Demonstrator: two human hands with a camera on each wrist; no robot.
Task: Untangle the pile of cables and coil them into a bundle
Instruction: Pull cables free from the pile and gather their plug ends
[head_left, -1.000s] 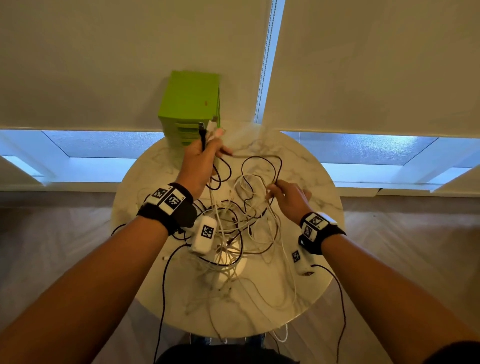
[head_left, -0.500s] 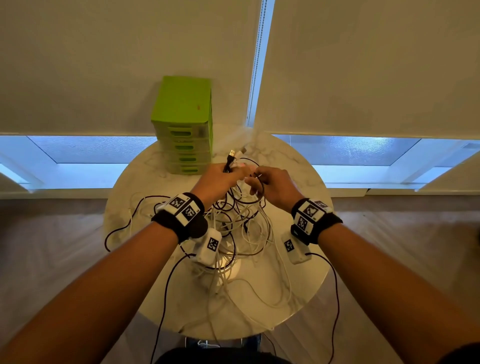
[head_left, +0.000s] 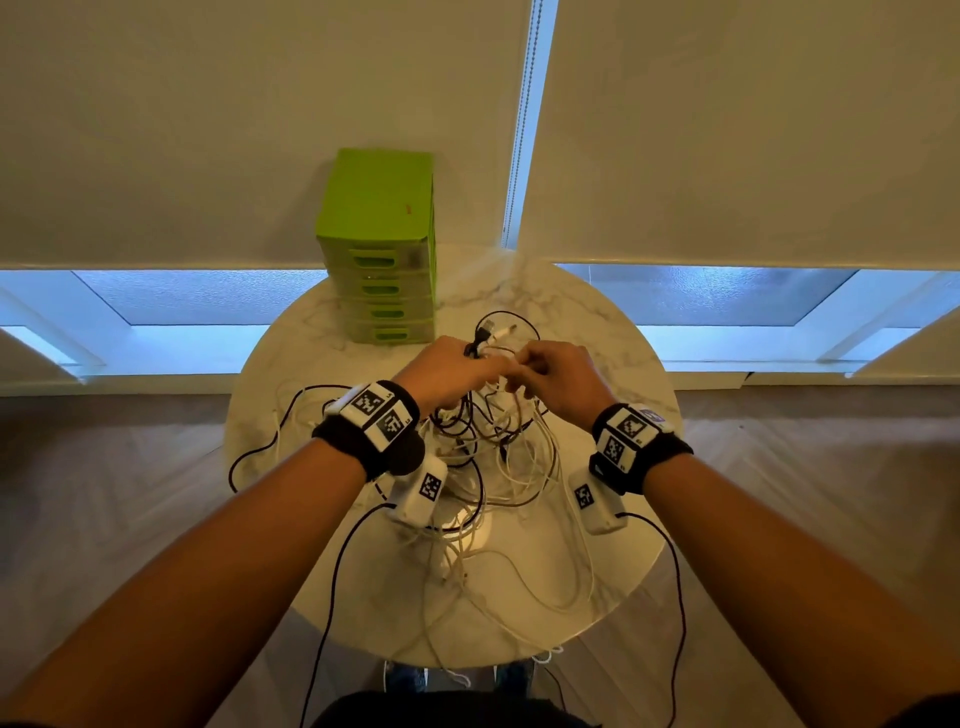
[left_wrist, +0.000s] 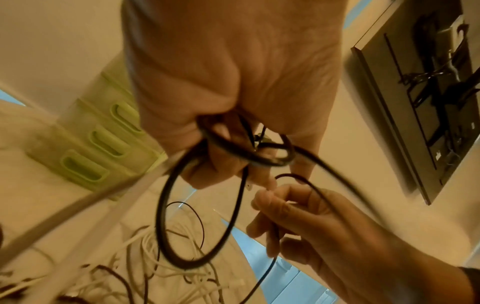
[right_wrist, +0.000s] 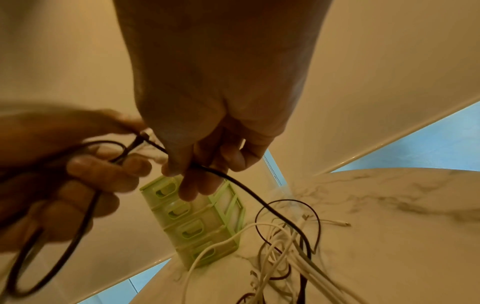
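Observation:
A tangle of black and white cables (head_left: 483, 467) lies on the round marble table (head_left: 613, 332). My left hand (head_left: 447, 371) is raised above it and grips a looped black cable (left_wrist: 197, 207), with plug ends (head_left: 491, 332) sticking out past the knuckles. My right hand (head_left: 558, 376) is right beside the left, fingers nearly touching it, and pinches a black cable strand (right_wrist: 244, 191) that runs down into the pile (right_wrist: 285, 246). White strands (left_wrist: 182, 273) trail on the tabletop under both hands.
A green stack of small drawers (head_left: 382, 249) stands at the table's far edge, just beyond my hands. Cable ends hang over the near edge (head_left: 467, 670) and the left edge (head_left: 244, 462). Roller blinds and low windows are behind.
My right hand has come up from the pile to meet the left and has taken a black strand. The left hand has drawn back from the green drawers toward me.

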